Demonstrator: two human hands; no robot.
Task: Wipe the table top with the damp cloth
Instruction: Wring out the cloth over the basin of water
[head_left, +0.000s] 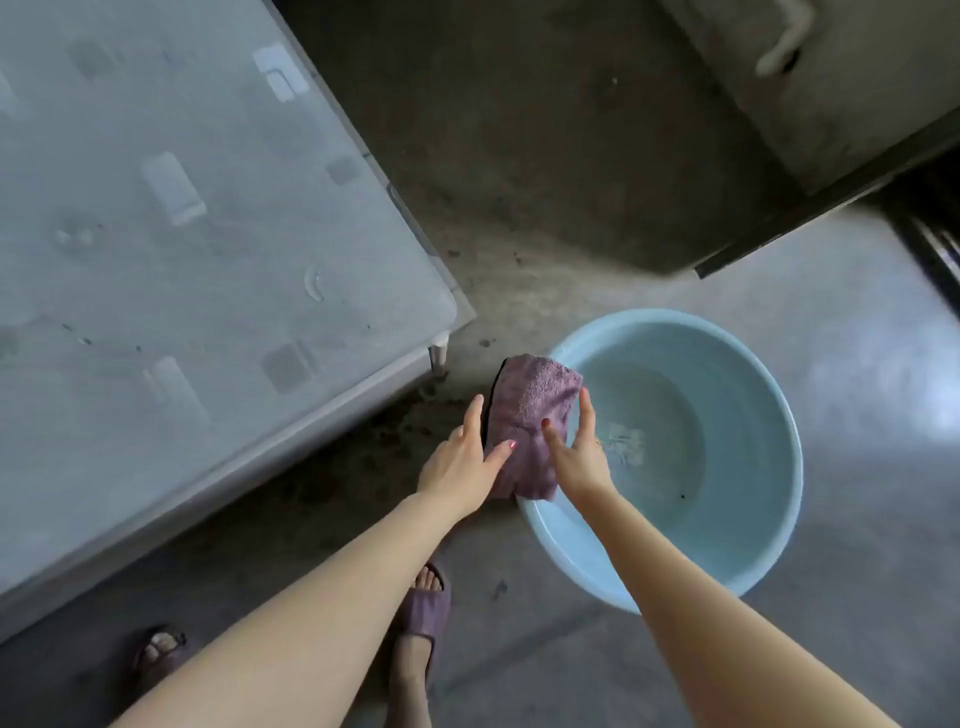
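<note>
Cloth (530, 410) held over basin (727, 545) rim, centre frame.
Left hand (462, 467) and right hand (579, 457) each grip it, fingers partly closed; counter (182, 234) upper left.

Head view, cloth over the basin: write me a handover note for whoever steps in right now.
Left hand and right hand: both grip the purple cloth between them, above the near rim of the blue basin.
Basin sits on the floor, water inside.
Table stands to the left, spots on its top.
Done: cloth in hand at the basin.
Left: all the wiping.
</note>
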